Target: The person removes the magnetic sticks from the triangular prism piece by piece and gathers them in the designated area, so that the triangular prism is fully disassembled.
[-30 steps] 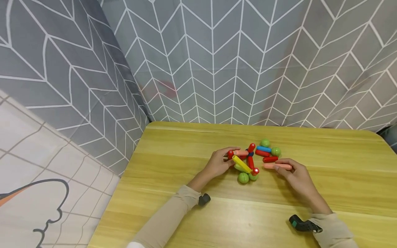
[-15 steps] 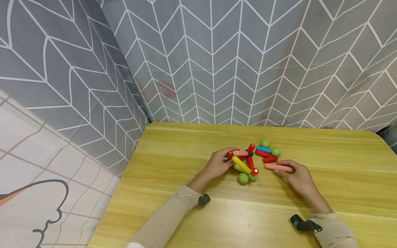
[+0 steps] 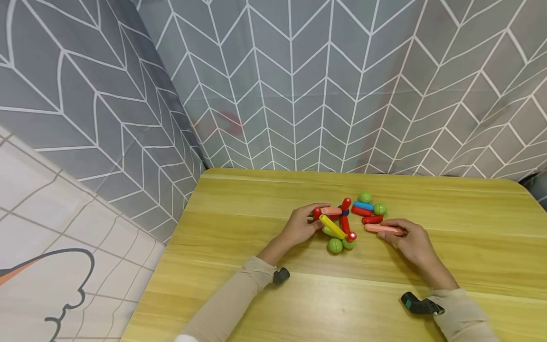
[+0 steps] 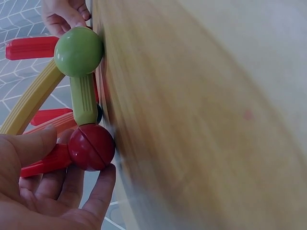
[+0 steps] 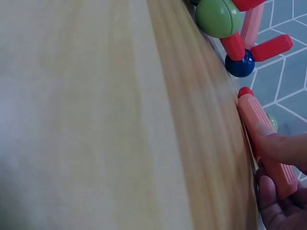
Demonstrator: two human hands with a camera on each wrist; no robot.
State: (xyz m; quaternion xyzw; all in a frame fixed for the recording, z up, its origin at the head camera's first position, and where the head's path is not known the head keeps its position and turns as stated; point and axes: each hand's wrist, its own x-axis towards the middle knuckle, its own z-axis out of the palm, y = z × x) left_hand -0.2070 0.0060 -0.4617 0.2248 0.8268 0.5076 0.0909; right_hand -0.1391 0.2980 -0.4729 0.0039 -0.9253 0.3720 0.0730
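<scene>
My left hand [image 3: 299, 225] holds one corner of a toy frame built from magnetic rods and balls. In the left wrist view, its thumb and fingers are around a red ball [image 4: 91, 147] and the red rod [image 4: 50, 160] joined to it. A light green rod [image 4: 83, 99] links that ball to a green ball [image 4: 78, 51]. A curved yellow rod [image 3: 333, 227] spans the frame's near side, and a dark blue ball [image 5: 240, 64] forms another corner. To the right, my right hand [image 3: 412, 242] pinches a salmon-pink rod [image 5: 266, 143] between thumb and fingers, low over the table.
Just beyond the pink rod lie loose pieces: a red rod [image 3: 372, 219], another red rod [image 3: 361, 211], a blue rod [image 3: 363, 205] and two green balls, one at the back [image 3: 365, 197]. The wooden table [image 3: 239, 199] ends at a grey patterned curtain [image 3: 273, 95].
My right hand and the pink rod have shifted very slightly to the right. The left hand and the frame stay in place.
</scene>
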